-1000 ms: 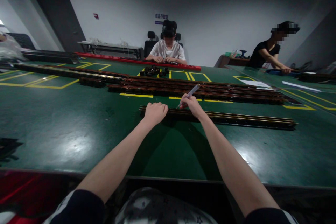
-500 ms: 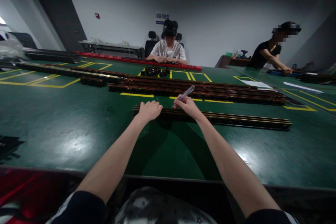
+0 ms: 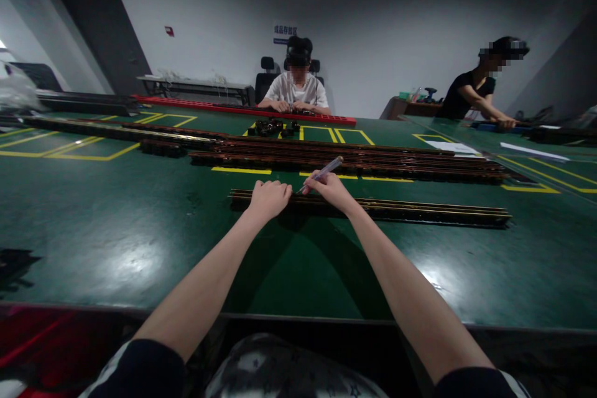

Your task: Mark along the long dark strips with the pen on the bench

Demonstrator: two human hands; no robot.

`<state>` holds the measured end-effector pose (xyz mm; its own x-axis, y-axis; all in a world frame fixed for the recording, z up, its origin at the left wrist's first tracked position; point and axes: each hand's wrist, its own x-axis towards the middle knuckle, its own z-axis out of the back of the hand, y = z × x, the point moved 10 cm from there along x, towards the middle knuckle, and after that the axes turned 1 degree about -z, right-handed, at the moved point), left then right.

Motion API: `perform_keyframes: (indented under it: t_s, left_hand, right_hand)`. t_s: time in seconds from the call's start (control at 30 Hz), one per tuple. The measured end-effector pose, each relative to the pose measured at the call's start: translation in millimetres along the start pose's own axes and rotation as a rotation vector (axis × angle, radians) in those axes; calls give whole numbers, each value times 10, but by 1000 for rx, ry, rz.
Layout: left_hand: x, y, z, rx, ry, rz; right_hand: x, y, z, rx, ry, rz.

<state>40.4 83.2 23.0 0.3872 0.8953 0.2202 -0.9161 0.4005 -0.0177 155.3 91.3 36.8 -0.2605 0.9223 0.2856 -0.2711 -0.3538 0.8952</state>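
Note:
A long dark rail with brass-coloured edges (image 3: 420,210) lies across the green table (image 3: 116,224) in front of me. My left hand (image 3: 269,198) rests on the rail near its left end, fingers curled down over it. My right hand (image 3: 331,188) is closed round a clear-handled screwdriver (image 3: 321,173), whose tip points down at the rail just right of my left hand. Both forearms reach out from the near edge.
A stack of similar long rails (image 3: 345,160) lies beyond, over yellow floor-style markings. Small black parts (image 3: 273,127) and a long red strip (image 3: 242,109) sit further back. One person (image 3: 295,84) sits opposite; another person (image 3: 480,84) works at the right table.
The rail has slid a little to the left under my hands. The screwdriver's handle has tipped lower and its tip has come closer to my left hand.

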Motion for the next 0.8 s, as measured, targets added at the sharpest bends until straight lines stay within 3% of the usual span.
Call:
perform_keyframes:
  t_s: [0.8]
  left_hand:
    - [-10,29,-12,-64,22,19]
  right_hand:
    - [14,-231,241,154,-95,-133]
